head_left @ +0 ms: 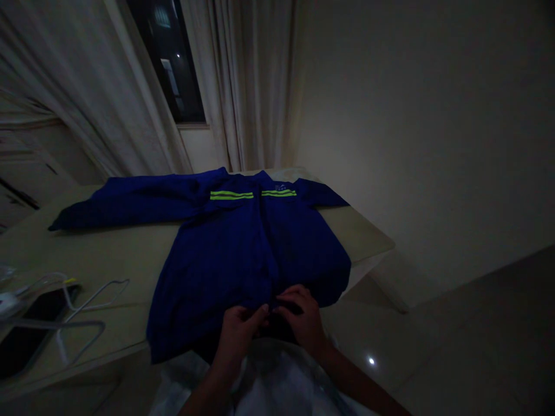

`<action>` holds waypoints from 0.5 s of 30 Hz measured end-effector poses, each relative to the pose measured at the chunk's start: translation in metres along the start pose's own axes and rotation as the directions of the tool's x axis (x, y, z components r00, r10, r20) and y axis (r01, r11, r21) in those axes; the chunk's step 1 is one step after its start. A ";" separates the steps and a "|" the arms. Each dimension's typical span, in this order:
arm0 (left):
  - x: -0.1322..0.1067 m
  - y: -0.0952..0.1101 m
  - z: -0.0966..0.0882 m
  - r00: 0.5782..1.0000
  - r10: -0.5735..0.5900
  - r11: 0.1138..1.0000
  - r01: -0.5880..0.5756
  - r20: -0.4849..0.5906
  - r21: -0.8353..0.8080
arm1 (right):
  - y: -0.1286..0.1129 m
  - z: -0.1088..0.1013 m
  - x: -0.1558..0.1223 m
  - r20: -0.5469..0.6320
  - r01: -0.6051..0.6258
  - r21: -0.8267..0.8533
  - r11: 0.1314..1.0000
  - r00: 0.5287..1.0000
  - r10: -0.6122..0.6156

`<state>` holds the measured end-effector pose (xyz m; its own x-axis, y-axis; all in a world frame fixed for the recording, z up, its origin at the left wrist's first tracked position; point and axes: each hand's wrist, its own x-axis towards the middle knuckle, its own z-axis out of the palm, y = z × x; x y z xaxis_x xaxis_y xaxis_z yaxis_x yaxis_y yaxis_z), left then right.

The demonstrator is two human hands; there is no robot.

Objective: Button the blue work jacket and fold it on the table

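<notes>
A dark blue long-sleeved jacket [217,248] with yellow-green stripes across the chest lies spread over the table, its collar toward the far side. One sleeve stretches out to the left; the other reaches the table's right edge. My left hand [238,329] pinches the jacket's bottom hem near the front opening. Just to its right, my right hand [301,315] grips the other side of the hem, thumb and fingers drawn together. The two hands nearly meet at the centre line. Dim light hides the exact bit of cloth between the fingertips.
The pale table [130,254] carries a black phone [32,329] and white cables [87,306] at the left. Curtains [243,86] and a dark window [173,63] stand behind it. A plain wall [425,133] rises on the right above the tiled floor [455,346].
</notes>
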<state>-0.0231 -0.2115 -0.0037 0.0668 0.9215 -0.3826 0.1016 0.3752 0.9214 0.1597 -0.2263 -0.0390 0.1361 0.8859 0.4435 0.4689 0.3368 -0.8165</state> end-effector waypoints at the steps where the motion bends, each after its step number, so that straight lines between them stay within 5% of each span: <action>1: 0.001 -0.001 -0.002 1.000 -0.010 1.000 0.010 0.014 0.009 | 0.000 0.000 0.000 0.011 -0.022 0.025 0.999 1.000 0.021; 8: 0.004 -0.018 0.001 0.997 -0.069 0.989 0.064 -0.030 -0.131 | -0.009 -0.007 0.009 0.246 -0.079 0.183 0.980 0.969 0.032; 11: 0.003 -0.025 0.005 0.997 -0.077 0.993 0.078 0.004 -0.094 | -0.017 -0.016 0.014 0.257 -0.014 0.049 0.999 0.966 0.001; 15: -0.001 -0.031 0.008 0.998 0.044 0.999 -0.045 0.049 0.017 | -0.025 -0.026 0.022 0.331 0.156 -0.120 0.980 0.937 -0.109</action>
<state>-0.0180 -0.2248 -0.0322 0.1201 0.9311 -0.3444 0.1149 0.3316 0.9364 0.1736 -0.2233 0.0012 -0.2127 0.8993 0.3821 0.5856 0.4303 -0.6869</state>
